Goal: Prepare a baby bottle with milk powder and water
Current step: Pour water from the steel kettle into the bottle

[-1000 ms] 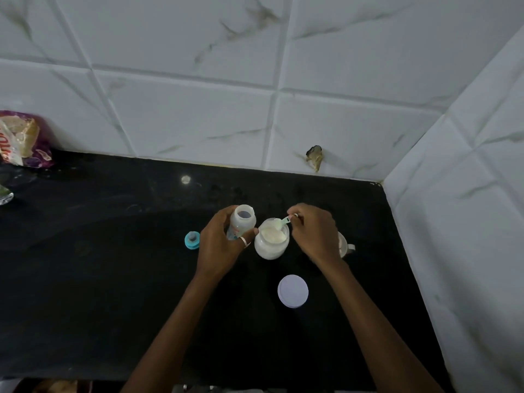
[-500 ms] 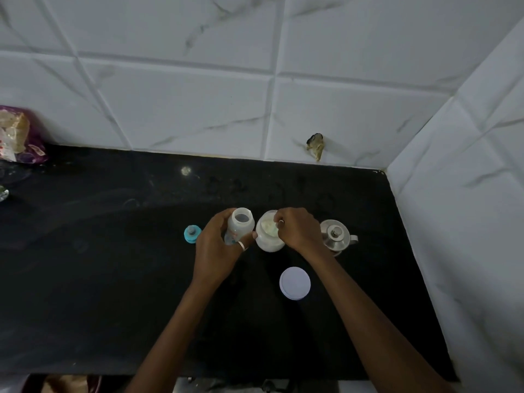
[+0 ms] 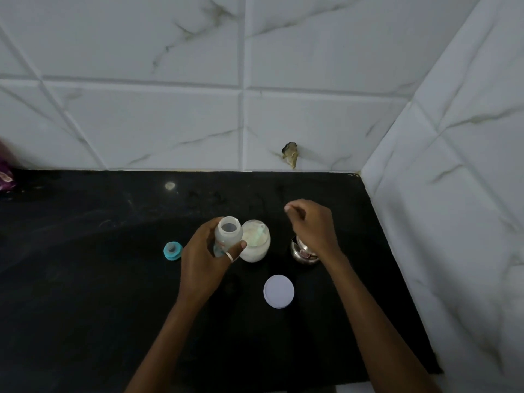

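Baby bottle (image 3: 227, 233): uncapped, gripped around its body by the left hand (image 3: 204, 260), touching the powder jar (image 3: 255, 245) on its right. Jar: open, on black counter (image 3: 85, 279), pale scoop (image 3: 259, 234) resting inside. Right hand (image 3: 312, 225): raised beyond the jar, fingers loosely curled, holding nothing discernible; partly hides a steel vessel (image 3: 302, 252). White lid (image 3: 278, 291) lies nearer the person. Teal teat cap (image 3: 172, 250) lies left. Purple packet (image 3: 5, 177) cut off at the left edge.

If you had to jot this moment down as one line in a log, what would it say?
left hand: holds open baby bottle | right hand: raised, empty | scoop: in powder jar | jar lid: on counter
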Available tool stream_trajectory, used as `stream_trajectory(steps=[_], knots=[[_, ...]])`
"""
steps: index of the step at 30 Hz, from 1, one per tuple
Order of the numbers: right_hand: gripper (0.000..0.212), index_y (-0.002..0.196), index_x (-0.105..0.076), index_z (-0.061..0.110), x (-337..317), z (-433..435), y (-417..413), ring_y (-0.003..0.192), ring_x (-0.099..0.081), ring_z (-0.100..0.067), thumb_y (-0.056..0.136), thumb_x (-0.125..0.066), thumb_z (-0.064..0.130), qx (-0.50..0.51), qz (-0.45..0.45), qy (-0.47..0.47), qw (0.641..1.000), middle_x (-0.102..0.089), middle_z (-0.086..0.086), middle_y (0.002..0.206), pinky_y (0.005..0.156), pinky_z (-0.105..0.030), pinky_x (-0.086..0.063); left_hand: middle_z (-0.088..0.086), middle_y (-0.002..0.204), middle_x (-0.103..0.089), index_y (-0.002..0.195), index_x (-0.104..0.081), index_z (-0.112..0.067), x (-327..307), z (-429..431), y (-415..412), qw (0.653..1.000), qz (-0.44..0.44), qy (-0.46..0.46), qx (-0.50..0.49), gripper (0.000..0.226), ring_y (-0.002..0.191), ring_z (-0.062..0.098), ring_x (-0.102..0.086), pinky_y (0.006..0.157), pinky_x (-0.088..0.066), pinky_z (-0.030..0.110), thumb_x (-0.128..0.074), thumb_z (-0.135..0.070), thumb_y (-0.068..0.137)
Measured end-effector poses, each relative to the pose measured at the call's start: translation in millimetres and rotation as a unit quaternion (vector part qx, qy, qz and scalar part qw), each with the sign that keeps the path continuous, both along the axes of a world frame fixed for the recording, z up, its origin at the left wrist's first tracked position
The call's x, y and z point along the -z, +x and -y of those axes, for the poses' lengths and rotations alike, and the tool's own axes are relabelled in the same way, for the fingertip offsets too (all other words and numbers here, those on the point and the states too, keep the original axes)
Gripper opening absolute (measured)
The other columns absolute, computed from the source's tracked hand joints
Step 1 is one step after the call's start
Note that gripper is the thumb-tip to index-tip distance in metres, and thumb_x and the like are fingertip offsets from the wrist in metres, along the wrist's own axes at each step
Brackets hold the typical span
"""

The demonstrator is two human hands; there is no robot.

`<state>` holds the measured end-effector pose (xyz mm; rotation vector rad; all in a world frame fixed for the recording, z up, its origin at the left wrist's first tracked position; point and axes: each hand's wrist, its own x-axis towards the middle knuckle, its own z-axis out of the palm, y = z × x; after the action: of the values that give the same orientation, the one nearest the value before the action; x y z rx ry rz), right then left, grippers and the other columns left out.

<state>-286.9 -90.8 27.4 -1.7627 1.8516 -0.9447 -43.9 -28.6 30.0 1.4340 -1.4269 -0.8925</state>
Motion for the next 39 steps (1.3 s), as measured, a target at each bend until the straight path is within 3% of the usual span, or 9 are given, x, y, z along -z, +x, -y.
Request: stream_trajectory(steps=[5, 8, 11, 14, 16, 23, 29, 35, 39], knots=[[0.029, 0.087, -0.072, 0.012, 9, -4, -56, 0.062, -0.059, -0.001, 0.102, -0.061, 0.034, 0.134, 0.133, 0.050, 0.981, -0.066, -0.003, 0.073, 0.056, -0.013, -0.044, -0.019, 0.120, -0.067, 0.126, -0.057, -0.038, -9, 2, -19, 1.000, 0.015, -0.008, 0.026, 0.059, 0.112, -0.005, -0.063, 0.089, -0.052, 0.012, -0.088, -0.029, 0.077], [0.030, 0.089, -0.074, 0.012, 29, -10, -79, 0.063, -0.058, -0.003, 0.103, -0.061, 0.035, 0.185, 0.180, 0.069, 0.964, -0.065, 0.003, 0.071, 0.060, -0.019, -0.042, -0.016, 0.121, -0.068, 0.129, -0.061, -0.031, -15, 5, -36, 0.999, 0.012, -0.007, 0.047, 0.059, 0.113, -0.006, -0.062, 0.090, -0.051, 0.009, -0.089, -0.027, 0.077], [0.035, 0.090, -0.075, 0.009, 55, -17, -91, 0.075, -0.065, -0.010, 0.102, -0.061, 0.039, 0.209, 0.231, 0.100, 0.945, -0.073, -0.002, 0.084, 0.065, -0.021, -0.045, -0.016, 0.119, -0.070, 0.127, -0.063, -0.030, -24, 7, -54, 0.998, 0.003, -0.009, 0.059, 0.058, 0.111, -0.006, -0.064, 0.088, -0.048, 0.007, -0.090, -0.027, 0.075], [0.044, 0.073, -0.065, 0.007, 78, -24, -96, 0.066, -0.059, -0.012, 0.099, -0.065, 0.043, 0.211, 0.264, 0.109, 0.935, -0.068, -0.007, 0.073, 0.066, -0.028, -0.046, -0.016, 0.115, -0.070, 0.122, -0.063, -0.031, -32, 8, -71, 0.998, -0.004, -0.008, 0.067, 0.056, 0.107, -0.010, -0.063, 0.084, -0.046, 0.003, -0.091, -0.021, 0.075], [0.046, 0.064, -0.056, 0.014, 89, -27, -97, 0.059, -0.052, -0.010, 0.097, -0.067, 0.042, 0.205, 0.277, 0.117, 0.932, -0.058, 0.000, 0.061, 0.064, -0.031, -0.045, -0.017, 0.113, -0.069, 0.120, -0.062, -0.033, -35, 7, -81, 0.997, 0.003, -0.010, 0.070, 0.055, 0.106, -0.013, -0.063, 0.084, -0.045, 0.003, -0.091, -0.020, 0.074], [0.047, 0.058, -0.053, 0.016, 112, -22, -100, 0.054, -0.047, -0.009, 0.093, -0.074, 0.039, 0.169, 0.336, 0.125, 0.918, -0.050, 0.005, 0.053, 0.060, -0.031, -0.042, -0.018, 0.113, -0.069, 0.116, -0.058, -0.046, -35, 1, -97, 0.996, 0.046, -0.005, 0.070, 0.057, 0.107, -0.012, -0.063, 0.085, -0.045, 0.003, -0.090, -0.024, 0.074], [0.051, 0.055, -0.048, 0.013, 118, -17, -99, 0.050, -0.038, -0.009, 0.094, -0.074, 0.032, 0.153, 0.382, 0.119, 0.904, -0.041, -0.001, 0.053, 0.053, -0.025, -0.035, -0.019, 0.114, -0.069, 0.119, -0.059, -0.039, -32, -5, -100, 0.996, 0.063, 0.002, 0.056, 0.056, 0.108, -0.012, -0.063, 0.085, -0.045, 0.003, -0.090, -0.026, 0.074], [0.052, 0.057, -0.053, 0.011, 117, -16, -92, 0.051, -0.042, -0.008, 0.098, -0.068, 0.039, 0.153, 0.393, 0.125, 0.898, -0.045, 0.002, 0.052, 0.054, -0.022, -0.037, -0.018, 0.117, -0.070, 0.122, -0.059, -0.042, -27, -14, -99, 0.997, 0.065, 0.013, 0.046, 0.056, 0.112, -0.004, -0.065, 0.088, -0.050, 0.010, -0.087, -0.038, 0.073], [0.057, 0.052, -0.047, 0.015, 113, -18, -90, 0.051, -0.041, -0.009, 0.099, -0.065, 0.043, 0.177, 0.399, 0.125, 0.891, -0.043, 0.000, 0.052, 0.056, -0.025, -0.037, -0.020, 0.115, -0.069, 0.116, -0.056, -0.051, -29, -19, -97, 0.997, 0.070, 0.011, 0.037, 0.055, 0.111, -0.004, -0.065, 0.087, -0.050, 0.012, -0.087, -0.033, 0.075]])
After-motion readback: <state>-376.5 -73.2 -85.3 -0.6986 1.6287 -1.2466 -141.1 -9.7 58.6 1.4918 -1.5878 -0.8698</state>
